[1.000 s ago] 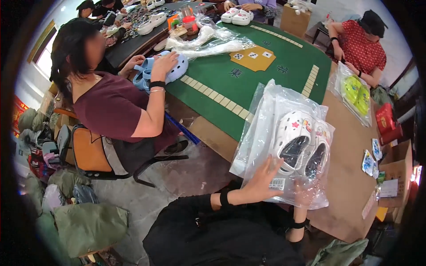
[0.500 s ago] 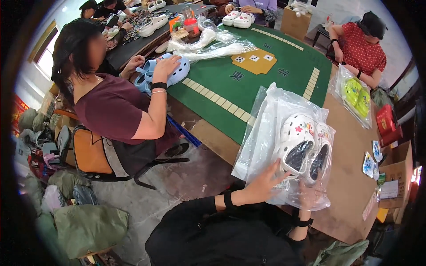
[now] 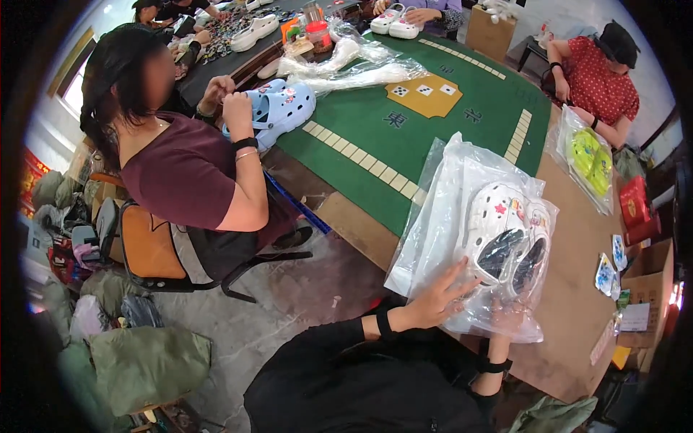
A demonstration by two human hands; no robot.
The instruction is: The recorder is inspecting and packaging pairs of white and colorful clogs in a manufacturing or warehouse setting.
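A pair of white clogs (image 3: pixel 498 225) with black insoles and colourful charms lies inside a clear plastic bag (image 3: pixel 451 216) at the table's near edge. My left hand (image 3: pixel 433 299) rests on the plastic beside the near end of the left clog, its fingers stretched and apart. Close to the bag's near end, my right hand (image 3: pixel 511 317) shows blurred through the plastic and seems to reach inside, by the clogs' near ends. Its fingers are too veiled to make out a grip. Under the bagged clogs lie more flat, clear bags, fanned out to the left.
On the green table mat (image 3: pixel 354 198), clear packaging (image 3: pixel 375 72) lies at the back. A person at left is beside light-blue clogs (image 3: pixel 289 108); bagged yellow-green clogs (image 3: pixel 590 162) lie before another at right. A red box (image 3: pixel 635 200) and a cardboard box (image 3: pixel 653 281) stand at the right edge.
The view has shifted slightly, moving the table rightward in the picture. The person at left has drawn a hand back from the light-blue clogs. My hands stay at the bag, almost unchanged.
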